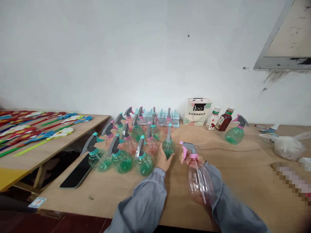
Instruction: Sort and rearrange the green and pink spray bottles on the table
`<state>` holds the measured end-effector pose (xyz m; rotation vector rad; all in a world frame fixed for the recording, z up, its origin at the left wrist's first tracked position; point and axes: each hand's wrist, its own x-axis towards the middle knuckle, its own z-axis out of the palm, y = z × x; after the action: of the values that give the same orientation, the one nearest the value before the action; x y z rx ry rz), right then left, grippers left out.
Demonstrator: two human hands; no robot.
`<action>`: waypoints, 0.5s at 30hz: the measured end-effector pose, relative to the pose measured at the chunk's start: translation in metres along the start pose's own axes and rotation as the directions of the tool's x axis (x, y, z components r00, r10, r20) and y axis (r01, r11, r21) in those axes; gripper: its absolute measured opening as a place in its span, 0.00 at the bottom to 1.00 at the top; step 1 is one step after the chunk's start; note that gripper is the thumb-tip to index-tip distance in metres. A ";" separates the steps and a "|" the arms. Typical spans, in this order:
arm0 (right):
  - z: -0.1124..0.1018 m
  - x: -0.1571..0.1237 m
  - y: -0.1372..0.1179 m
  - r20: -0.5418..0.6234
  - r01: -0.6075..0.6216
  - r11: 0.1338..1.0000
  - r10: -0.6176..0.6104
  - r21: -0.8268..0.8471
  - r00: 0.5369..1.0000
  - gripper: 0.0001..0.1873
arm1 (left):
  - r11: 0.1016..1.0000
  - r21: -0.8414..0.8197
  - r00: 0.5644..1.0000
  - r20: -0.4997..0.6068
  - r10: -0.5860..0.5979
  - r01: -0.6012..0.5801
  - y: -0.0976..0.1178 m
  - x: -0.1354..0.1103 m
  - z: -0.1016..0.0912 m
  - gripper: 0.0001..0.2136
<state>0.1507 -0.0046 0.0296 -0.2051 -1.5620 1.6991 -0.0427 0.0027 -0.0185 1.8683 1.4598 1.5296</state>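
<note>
My right hand (199,160) is closed round the neck of a clear pink spray bottle (199,184), which has a pink collar, a grey and pink trigger head and a dip tube inside. It is tilted slightly over the table's front part. My left hand (164,159) curls round the lower side of a green spray bottle (168,147) with a grey and teal head; its far fingers are hidden. To the left of that hand stand several more spray bottles in rows, such as a green one (144,164) and a pink one (151,147).
A phone (75,173) lies at the table's left. Behind the bottles is a light-blue rack (175,119), beside a paper bag (197,113) and two drink bottles (224,119). Farther right are another green spray bottle (234,135) and a plastic bag (289,147). Colourful hand-shaped clappers (48,134) cover the left table.
</note>
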 end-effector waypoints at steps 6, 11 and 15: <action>0.009 0.004 -0.006 -0.034 0.083 0.996 -0.083 0.010 0.996 0.30 | 0.999 -0.035 1.000 0.001 -0.019 0.019 0.000 0.001 0.000 0.40; 0.005 0.003 -0.007 -0.162 0.096 0.995 -0.097 -0.012 0.982 0.28 | 1.000 -0.017 1.000 0.011 -0.011 0.011 0.003 0.001 -0.002 0.39; -0.006 -0.001 -0.014 -0.285 0.111 0.993 -0.118 -0.039 0.951 0.26 | 1.000 -0.010 1.000 0.012 -0.028 0.028 0.004 0.001 -0.003 0.39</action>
<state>0.1613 -0.0016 0.0402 -0.3501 -1.3504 1.4886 -0.0431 0.0006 -0.0139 1.8404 1.4634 1.5077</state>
